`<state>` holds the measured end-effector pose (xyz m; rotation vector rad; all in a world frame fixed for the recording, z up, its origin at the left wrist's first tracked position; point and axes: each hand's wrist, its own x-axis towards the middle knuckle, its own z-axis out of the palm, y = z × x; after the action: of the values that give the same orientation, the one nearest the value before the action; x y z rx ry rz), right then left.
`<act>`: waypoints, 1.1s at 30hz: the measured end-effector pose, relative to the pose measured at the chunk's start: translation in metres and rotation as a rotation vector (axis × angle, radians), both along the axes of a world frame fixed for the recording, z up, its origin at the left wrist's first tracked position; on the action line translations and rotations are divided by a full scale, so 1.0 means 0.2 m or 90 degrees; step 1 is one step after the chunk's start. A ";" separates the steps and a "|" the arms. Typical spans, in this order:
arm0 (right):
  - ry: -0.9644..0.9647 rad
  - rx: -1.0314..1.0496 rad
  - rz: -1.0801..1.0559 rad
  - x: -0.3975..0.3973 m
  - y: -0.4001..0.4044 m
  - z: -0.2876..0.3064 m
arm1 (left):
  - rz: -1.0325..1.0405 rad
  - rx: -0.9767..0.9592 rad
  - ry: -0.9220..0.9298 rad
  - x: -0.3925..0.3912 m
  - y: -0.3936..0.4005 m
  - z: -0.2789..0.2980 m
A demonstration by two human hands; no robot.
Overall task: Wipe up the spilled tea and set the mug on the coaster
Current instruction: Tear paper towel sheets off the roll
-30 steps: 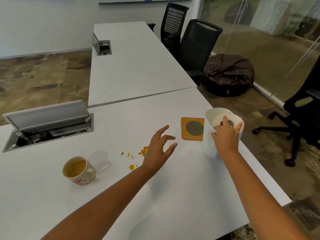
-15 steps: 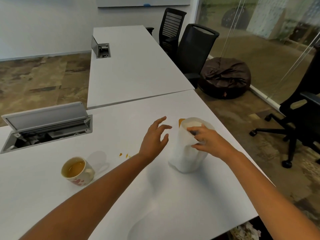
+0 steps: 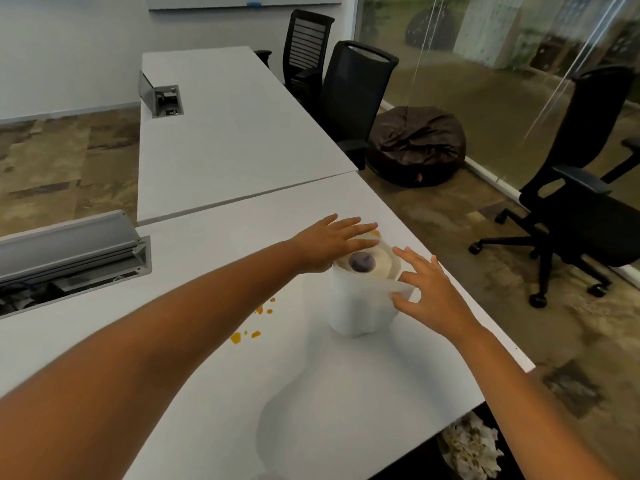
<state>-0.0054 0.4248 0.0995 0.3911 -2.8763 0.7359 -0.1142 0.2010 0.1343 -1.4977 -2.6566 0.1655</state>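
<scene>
Both bare forearms reach forward and converge toward the middle. The left hand (image 3: 330, 245) lies flat, palm down, fingers straight and together – pointing right. The right hand (image 3: 427, 292) is spread wide, fingers splayed and slightly curled, thumb stretched toward the left – nothing clasped in either hand

Bare white table (image 3: 346, 393) lies open nearside, while the upright paper roll (image 3: 360, 303) blocks the orange coaster (image 3: 375, 234) behind it.
</scene>
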 end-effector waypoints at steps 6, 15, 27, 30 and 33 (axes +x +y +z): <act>-0.062 -0.106 -0.158 0.12 0.11 -0.12 | 0.000 -0.062 0.000 -0.05 0.02 0.00; -0.127 -0.270 -0.425 0.15 0.26 -0.19 | 0.020 -0.092 0.018 -0.02 0.00 -0.04; -0.127 -0.408 -0.580 0.02 0.40 -0.15 | 0.011 0.027 0.048 0.06 -0.01 -0.01; -0.133 -0.402 -0.612 0.00 0.42 -0.15 | 0.044 0.015 0.000 0.04 -0.04 -0.01; -0.145 -0.398 -0.629 -0.01 0.45 -0.15 | 0.089 0.008 -0.045 0.01 -0.08 -0.02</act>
<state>-0.0075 0.5141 0.0686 -1.1337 -2.3195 1.3659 -0.1112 0.1854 0.1302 -1.3375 -2.8132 0.1070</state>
